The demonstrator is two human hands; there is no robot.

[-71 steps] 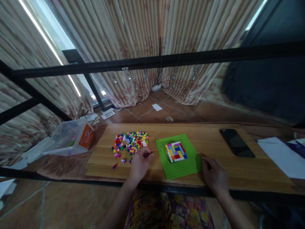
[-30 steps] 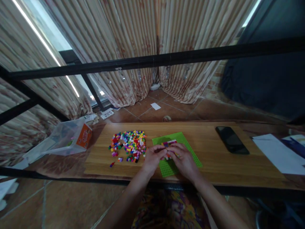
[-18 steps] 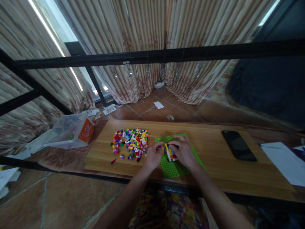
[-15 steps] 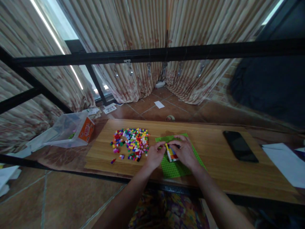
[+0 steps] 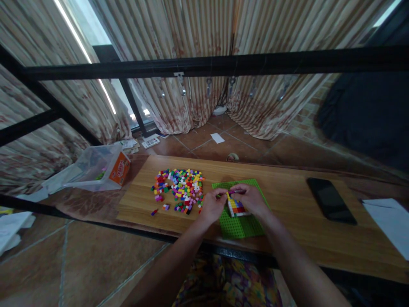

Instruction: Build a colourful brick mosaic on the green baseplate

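A small build of toy bricks (image 5: 237,208) in yellow, red, blue and white stands on a green studded baseplate (image 5: 234,229). My left hand (image 5: 213,205) is closed at the build's far left corner, fingertips pinched at its yellow bricks. From the right, my right hand (image 5: 253,199) reaches over the far edge, its fingers pinched around a small purple brick (image 5: 232,192). The fingertips of both hands almost meet there, and they partly hide the far end of the build. A pile of loose bricks (image 5: 183,187) lies to the left of my left hand.
A black phone (image 5: 331,200) lies on the wooden table (image 5: 287,213) at right, with white paper (image 5: 388,219) beyond it. At left stands a clear plastic box (image 5: 99,185) with an orange label. A black metal rail (image 5: 204,66) crosses behind the table.
The view has shifted slightly, so the scene sits further right. My right hand has drawn back a little from the build, exposing more of its colored rows. My left hand stays at its corner.
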